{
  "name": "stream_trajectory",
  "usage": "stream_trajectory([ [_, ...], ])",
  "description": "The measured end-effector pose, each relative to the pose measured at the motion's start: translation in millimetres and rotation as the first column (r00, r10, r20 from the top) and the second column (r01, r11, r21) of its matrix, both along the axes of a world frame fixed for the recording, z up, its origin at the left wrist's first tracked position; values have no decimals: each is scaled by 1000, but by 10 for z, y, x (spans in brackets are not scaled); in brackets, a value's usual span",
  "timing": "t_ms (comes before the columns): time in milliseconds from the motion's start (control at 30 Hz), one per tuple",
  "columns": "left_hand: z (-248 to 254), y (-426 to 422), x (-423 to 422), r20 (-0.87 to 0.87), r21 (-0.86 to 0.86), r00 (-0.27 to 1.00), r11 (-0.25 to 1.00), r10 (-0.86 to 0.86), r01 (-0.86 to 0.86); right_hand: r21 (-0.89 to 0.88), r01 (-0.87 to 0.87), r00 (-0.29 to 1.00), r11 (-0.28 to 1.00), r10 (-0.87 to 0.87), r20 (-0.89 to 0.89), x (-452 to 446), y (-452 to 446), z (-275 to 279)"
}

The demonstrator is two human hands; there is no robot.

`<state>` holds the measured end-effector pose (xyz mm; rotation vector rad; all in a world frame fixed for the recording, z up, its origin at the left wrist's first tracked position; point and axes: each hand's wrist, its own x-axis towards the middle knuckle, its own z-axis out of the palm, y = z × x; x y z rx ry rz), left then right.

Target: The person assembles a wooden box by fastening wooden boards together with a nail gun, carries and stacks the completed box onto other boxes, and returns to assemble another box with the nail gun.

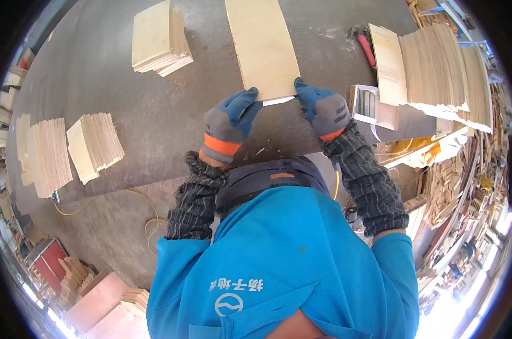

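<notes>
A long pale plywood board [264,48] lies over the dark table, its near end close to my body. My left hand [231,120], in a blue and grey glove with an orange cuff, grips the board's near left corner. At the near right corner, my right hand [325,107] pinches the board in a matching glove. A thin white edge shows along the near end between both hands. The board's far end runs out of the top of the view.
Stacked thin boards [161,39] lie at upper left, with more stacks [51,155] at the left edge. A tall board stack [434,68] stands at right, beside a red-handled hammer [364,48] and a white box [363,103]. A yellow hose [148,198] hangs below the table [154,124].
</notes>
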<state>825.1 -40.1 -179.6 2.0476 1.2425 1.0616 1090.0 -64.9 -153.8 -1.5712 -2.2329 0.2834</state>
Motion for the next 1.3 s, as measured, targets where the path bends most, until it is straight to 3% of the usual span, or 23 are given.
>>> stream_trajectory([
  [100,207,-58,-26,-156,22,986,998,59,-56,-51,44,999,998,-43,18,7,-18,-20],
  [200,345,34,101,-142,259,985,964,97,-57,-56,59,998,997,-59,1,-19,-55,22],
  [467,-180,252,376,-82,363,996,930,-24,52,-91,54,998,994,-53,15,12,-31,36],
  [567,-212,279,391,-67,378,998,925,-17,41,-105,6,967,994,-33,-252,115,-7,33],
  [667,-222,287,377,-51,373,997,925,-54,69,-253,309,819,917,-392,-420,153,-230,66],
  [767,-252,302,359,-34,377,997,922,-75,83,-351,488,764,800,-585,-271,564,-611,-848],
  [800,-289,298,364,-24,375,996,923,-83,86,-458,487,828,744,-560,-29,504,-633,-687],
  [900,-300,318,392,-1,375,995,923,-99,92,-411,579,811,704,-547,205,383,-975,-1024],
  [933,-297,319,389,4,374,995,923,-100,91,-308,566,825,765,-520,223,348,-1004,-1107],
  [1033,-331,310,397,30,373,994,924,-102,84,-372,685,721,626,-654,227,198,-985,-1110],
  [1133,-359,325,405,60,370,992,925,-115,85,-413,770,630,486,-683,371,194,-956,-1164],
  [1300,-393,332,397,63,367,992,927,-113,83,-494,719,665,489,-691,283,462,-953,-1362],
])
